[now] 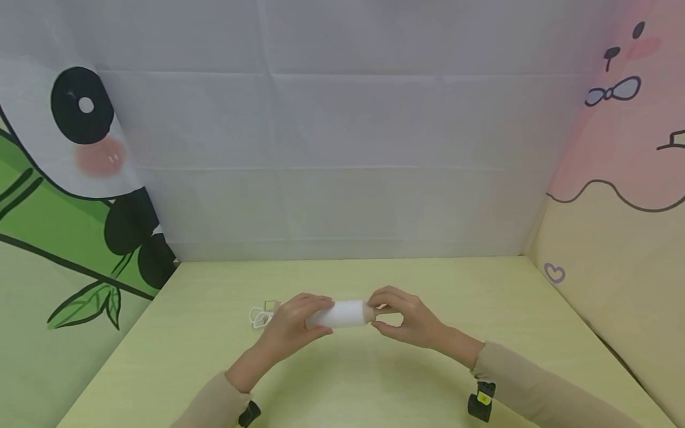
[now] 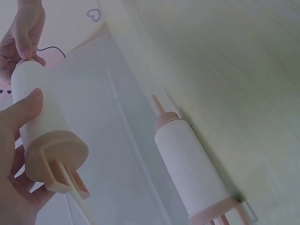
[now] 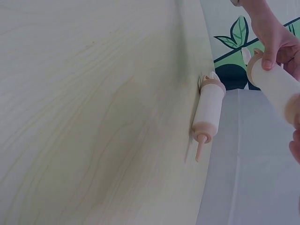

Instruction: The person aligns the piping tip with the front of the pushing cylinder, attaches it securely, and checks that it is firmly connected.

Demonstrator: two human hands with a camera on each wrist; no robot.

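My left hand (image 1: 297, 324) grips the white barrel of an icing syringe (image 1: 348, 314), which lies sideways above the table. At its other end, the fingers of my right hand (image 1: 409, 318) pinch the beige nozzle cap. The left wrist view shows the held syringe's beige flange with finger grips (image 2: 56, 159) and a thin white plunger rod. A second icing syringe (image 2: 187, 164) of the same kind lies on the table, its pointed nozzle fitted. In the head view my left hand hides most of it. Only my right fingertips (image 3: 296, 143) show at the right wrist view's edge.
The pale yellow wooden table (image 1: 481, 285) is backed by a grey-white cloth wall (image 1: 348, 166). Cartoon-printed panels stand at the left (image 1: 64, 238) and right (image 1: 615, 255). White plunger loops (image 1: 260, 318) show left of my left hand.
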